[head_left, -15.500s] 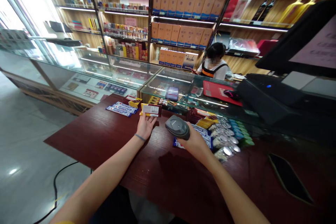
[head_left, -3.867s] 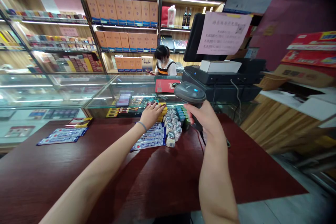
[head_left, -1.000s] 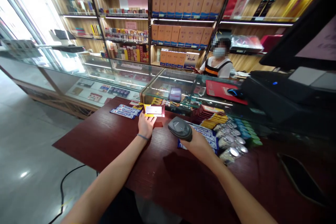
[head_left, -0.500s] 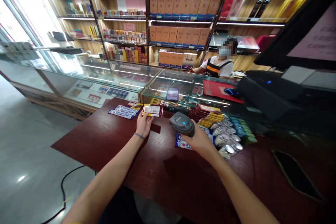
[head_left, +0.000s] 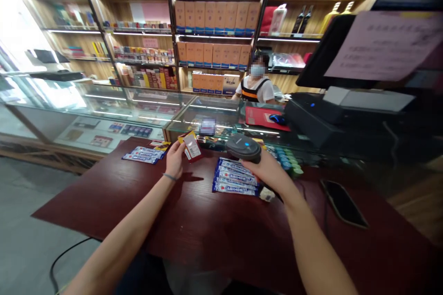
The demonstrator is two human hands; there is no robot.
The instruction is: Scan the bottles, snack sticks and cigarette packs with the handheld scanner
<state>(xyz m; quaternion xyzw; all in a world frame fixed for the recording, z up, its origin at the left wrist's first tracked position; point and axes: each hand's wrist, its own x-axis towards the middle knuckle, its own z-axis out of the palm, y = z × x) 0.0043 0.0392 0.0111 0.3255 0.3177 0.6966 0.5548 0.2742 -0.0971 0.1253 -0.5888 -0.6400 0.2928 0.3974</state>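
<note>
My left hand (head_left: 175, 159) pinches a small red and yellow packet (head_left: 191, 146) by its left edge, holding it tilted above the table. A pale label with a barcode faces me. My right hand (head_left: 266, 166) is wrapped round a black barcode scanner (head_left: 243, 146) with a blue light on top, its head pointing left toward the packet. Below the scanner lies a row of blue and white packets (head_left: 235, 177). More blue and white packets (head_left: 143, 154) lie left of my left hand, beside a yellow and red packet (head_left: 161, 145).
The dark red table (head_left: 138, 198) meets a glass display counter (head_left: 180, 108). Behind it stands a co-worker (head_left: 256, 87) in a mask. A phone (head_left: 344, 203) lies on the right, near a black monitor (head_left: 328, 50). Green-lidded containers (head_left: 292, 163) stand partly behind my right hand.
The packet in my left hand has turned from level to tilted. My view has swung to the right. The scanner stays in my right hand, now covering more of the goods behind it.
</note>
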